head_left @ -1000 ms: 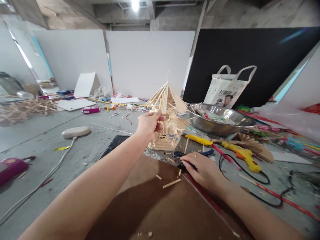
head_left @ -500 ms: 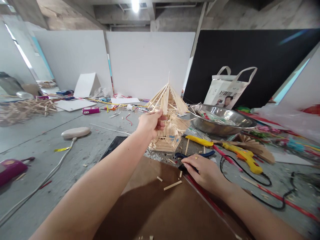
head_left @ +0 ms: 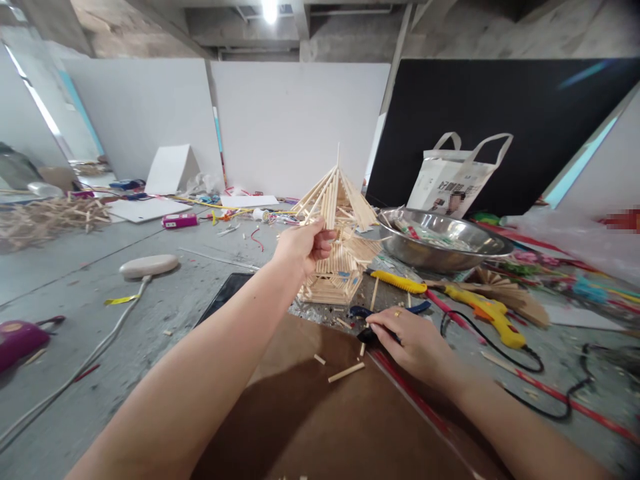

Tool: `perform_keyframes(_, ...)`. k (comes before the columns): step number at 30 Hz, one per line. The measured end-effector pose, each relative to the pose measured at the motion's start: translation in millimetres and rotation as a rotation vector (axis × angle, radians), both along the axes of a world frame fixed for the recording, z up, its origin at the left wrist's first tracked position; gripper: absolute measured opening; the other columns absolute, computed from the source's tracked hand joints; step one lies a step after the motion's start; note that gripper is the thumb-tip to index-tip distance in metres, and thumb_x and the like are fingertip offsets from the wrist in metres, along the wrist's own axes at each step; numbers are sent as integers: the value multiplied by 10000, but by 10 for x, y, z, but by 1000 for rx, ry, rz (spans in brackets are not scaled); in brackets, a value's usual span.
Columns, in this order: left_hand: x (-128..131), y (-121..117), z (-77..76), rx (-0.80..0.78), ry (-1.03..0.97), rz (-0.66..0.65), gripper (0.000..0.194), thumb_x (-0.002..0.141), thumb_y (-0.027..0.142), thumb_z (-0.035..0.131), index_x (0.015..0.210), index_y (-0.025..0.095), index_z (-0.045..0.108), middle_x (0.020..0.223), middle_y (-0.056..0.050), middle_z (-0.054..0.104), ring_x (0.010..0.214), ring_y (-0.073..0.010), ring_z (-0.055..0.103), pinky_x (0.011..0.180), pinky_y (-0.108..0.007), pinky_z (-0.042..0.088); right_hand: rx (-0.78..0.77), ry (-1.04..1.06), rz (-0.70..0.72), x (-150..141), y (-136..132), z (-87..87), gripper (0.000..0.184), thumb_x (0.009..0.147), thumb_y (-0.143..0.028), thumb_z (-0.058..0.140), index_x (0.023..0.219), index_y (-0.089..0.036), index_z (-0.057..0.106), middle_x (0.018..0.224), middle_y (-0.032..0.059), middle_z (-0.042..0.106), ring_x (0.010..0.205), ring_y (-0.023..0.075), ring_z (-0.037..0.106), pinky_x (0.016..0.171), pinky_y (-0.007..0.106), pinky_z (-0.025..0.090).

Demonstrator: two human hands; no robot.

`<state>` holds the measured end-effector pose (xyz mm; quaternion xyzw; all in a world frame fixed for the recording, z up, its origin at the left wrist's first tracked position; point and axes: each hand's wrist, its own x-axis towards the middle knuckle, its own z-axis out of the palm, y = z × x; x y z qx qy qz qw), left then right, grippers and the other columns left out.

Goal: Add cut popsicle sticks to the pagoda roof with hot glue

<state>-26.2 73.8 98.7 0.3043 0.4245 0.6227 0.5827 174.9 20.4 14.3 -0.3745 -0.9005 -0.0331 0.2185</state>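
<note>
A tiered pagoda-like model of thin wooden sticks (head_left: 333,290), with a pointed roof, stands upright ahead of me. At its roof edge, my left hand (head_left: 303,248) is closed, thumb and curled fingers gripping the sticks; the palm hides the exact contact. Lower right, my right hand (head_left: 413,340) rests with bent fingers closed over a dark blue-and-black hand tool (head_left: 419,307), much of it covered. Short stick offcuts (head_left: 346,373) lie on the brown board (head_left: 310,413) below. Just behind the right hand is a yellow-handled cutter (head_left: 397,281).
A steel basin (head_left: 450,250) holding packets stands right of the model, before a white tote bag (head_left: 445,177). A yellow glue gun (head_left: 493,317) trails a black cord. Left lie a dark tablet-like slab (head_left: 225,297), a white corded block (head_left: 149,267) and a stick pile (head_left: 55,220).
My right hand has shifted slightly right, baring a little more of the black part under its fingertips. The left hand stays at the model.
</note>
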Motion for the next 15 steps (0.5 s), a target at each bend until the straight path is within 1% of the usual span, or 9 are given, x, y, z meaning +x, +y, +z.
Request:
perform_keyframes(3,-9,18,-7,-5,-14,-11,101,765,194,512,798,100,529,475,7,552,317,-28,389,354,-162,329,5,-5,-52,43,36,65,229,801,-214,381,874,-199,598,809,39,650,752,152,582,656,282,452)
perform_keyframes(7,-19,36,-12,-17,-29,-29,110,784,207,486,776,106,527,478,5,552,317,-23,386,348,-156,321,28,2,-133,121,89,152,220,811,-242,381,855,-211,594,816,25,649,753,151,581,667,284,446)
perform_keyframes(15,-12,6,2,-23,-9,-32,126,776,223,507,793,103,542,480,5,555,332,-29,408,344,-154,338,80,43,-197,226,153,206,209,808,-265,393,850,-207,590,839,22,654,776,163,585,699,292,439)
